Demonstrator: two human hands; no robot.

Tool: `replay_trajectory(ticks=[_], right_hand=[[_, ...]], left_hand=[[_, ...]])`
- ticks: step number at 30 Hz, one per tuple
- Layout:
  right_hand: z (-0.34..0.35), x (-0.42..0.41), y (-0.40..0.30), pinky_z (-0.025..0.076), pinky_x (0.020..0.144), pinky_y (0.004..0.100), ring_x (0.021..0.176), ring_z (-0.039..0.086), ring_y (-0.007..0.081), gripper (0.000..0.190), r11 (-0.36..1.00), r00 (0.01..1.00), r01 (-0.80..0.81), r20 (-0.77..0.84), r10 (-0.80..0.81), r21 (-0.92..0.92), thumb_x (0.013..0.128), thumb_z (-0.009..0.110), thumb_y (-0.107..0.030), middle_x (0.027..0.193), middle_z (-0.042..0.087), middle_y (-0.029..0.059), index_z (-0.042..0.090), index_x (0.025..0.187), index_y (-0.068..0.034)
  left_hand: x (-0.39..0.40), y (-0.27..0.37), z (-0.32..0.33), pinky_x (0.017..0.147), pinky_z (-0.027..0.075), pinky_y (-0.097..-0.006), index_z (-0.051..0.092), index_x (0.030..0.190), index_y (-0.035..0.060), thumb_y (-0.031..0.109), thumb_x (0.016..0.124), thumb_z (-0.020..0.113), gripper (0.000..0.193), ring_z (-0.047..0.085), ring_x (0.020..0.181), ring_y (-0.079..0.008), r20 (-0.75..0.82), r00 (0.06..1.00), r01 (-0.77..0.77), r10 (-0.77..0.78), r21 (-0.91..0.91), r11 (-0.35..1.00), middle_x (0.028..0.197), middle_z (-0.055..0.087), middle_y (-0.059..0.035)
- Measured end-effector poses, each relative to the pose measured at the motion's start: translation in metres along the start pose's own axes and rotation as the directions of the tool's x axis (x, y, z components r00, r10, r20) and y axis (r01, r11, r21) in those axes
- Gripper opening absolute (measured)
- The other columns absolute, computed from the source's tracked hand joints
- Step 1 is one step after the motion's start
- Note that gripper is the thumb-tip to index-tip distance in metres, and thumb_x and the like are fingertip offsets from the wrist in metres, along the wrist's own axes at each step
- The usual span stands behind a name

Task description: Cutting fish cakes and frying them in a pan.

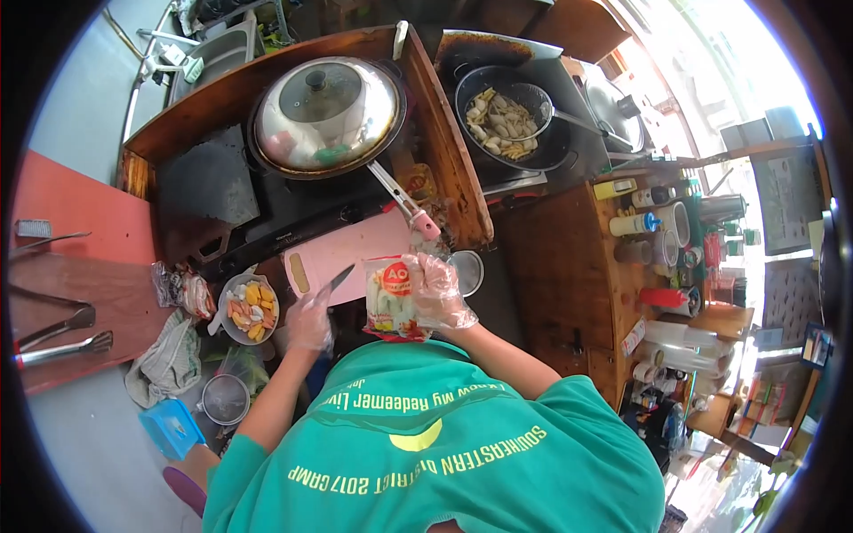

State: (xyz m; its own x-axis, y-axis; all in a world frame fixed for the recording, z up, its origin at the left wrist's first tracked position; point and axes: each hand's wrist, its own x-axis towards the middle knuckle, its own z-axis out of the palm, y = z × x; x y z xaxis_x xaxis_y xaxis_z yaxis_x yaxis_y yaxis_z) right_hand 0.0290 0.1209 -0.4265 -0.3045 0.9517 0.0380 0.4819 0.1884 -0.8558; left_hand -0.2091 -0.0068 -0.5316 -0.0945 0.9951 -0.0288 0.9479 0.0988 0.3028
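My left hand [310, 322], in a clear plastic glove, holds a small knife [342, 275] with its blade pointing up and to the right. A printed plastic food packet [396, 300] with pale contents hangs from my right hand [441, 292], gloved the same way. Just beyond both hands lies a pink cutting board [363, 243] with a brownish strip near its left end. Left of my left hand stands a bowl [250, 309] of orange, pink and white cut pieces. Close to the packet, on its right, is a round mesh strainer or container [466, 273].
A lidded pan [326, 120] sits on the black stove. Beyond a wooden partition [446, 126], a wok [513, 126] holds frying pieces and a skimmer. Tongs [56, 320] and a cloth [166, 360] lie left; bottles and jars crowd the right shelf.
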Motion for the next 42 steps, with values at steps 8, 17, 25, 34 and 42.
replay_trajectory(ticks=[8,17,25,34,42], right_hand=[[0.023,0.01,0.002,0.047,0.067,0.0412,0.07,0.061,0.0352,0.029,0.941,0.939,-0.337,-0.071,0.337,0.014,0.098,0.055,-0.027,0.079,0.063,0.0244,0.066,0.095,-0.001],[0.023,0.022,-0.01,0.048,0.066,0.0412,0.074,0.062,0.0394,0.021,0.999,0.995,0.016,0.097,-0.012,-0.045,0.097,0.055,-0.02,0.08,0.064,0.0224,0.066,0.094,-0.002],[0.021,0.003,0.001,0.052,0.071,0.0413,0.081,0.064,0.0383,0.019,0.986,0.949,0.154,0.268,-0.164,0.057,0.096,0.052,-0.014,0.089,0.066,0.0192,0.069,0.101,-0.006],[-0.017,-0.007,0.01,0.052,0.074,0.0423,0.083,0.065,0.037,0.019,0.989,0.945,0.098,0.301,-0.127,0.108,0.095,0.051,-0.013,0.091,0.068,0.0169,0.068,0.1,-0.008],[-0.034,-0.018,0.01,0.052,0.076,0.0444,0.087,0.065,0.0391,0.018,0.989,0.943,0.092,0.308,-0.124,0.115,0.091,0.055,-0.018,0.092,0.068,0.0183,0.067,0.099,-0.007]], left_hand=[[0.095,-0.028,0.04,0.084,0.05,-0.0421,0.06,0.122,0.0052,0.01,0.081,0.059,0.042,0.065,0.095,-0.0293,-0.155,0.988,0.003,0.028,0.191,0.981,0.108,0.066,-0.0163],[0.062,0.08,-0.106,0.083,0.049,-0.042,0.066,0.112,0.0027,0.006,0.077,0.058,0.036,0.064,0.092,-0.0293,-0.278,0.878,-0.459,0.39,-0.259,0.85,0.104,0.068,-0.0144],[0.049,0.122,-0.13,0.084,0.045,-0.0458,0.064,0.103,-0.0012,0.017,0.08,0.057,0.031,0.061,0.096,-0.0309,0.185,0.964,-0.189,0.189,-0.022,0.982,0.098,0.066,-0.0157],[0.046,0.14,-0.136,0.085,0.041,-0.0449,0.058,0.118,0.0001,0.018,0.084,0.055,0.039,0.06,0.091,-0.0301,0.256,0.938,-0.202,0.234,-0.147,0.968,0.093,0.064,-0.0152],[0.04,0.201,-0.122,0.085,0.039,-0.0415,0.067,0.099,0.0015,0.017,0.081,0.055,0.027,0.06,0.094,-0.0263,0.174,0.969,-0.204,0.174,0.17,0.964,0.087,0.067,-0.0123]])
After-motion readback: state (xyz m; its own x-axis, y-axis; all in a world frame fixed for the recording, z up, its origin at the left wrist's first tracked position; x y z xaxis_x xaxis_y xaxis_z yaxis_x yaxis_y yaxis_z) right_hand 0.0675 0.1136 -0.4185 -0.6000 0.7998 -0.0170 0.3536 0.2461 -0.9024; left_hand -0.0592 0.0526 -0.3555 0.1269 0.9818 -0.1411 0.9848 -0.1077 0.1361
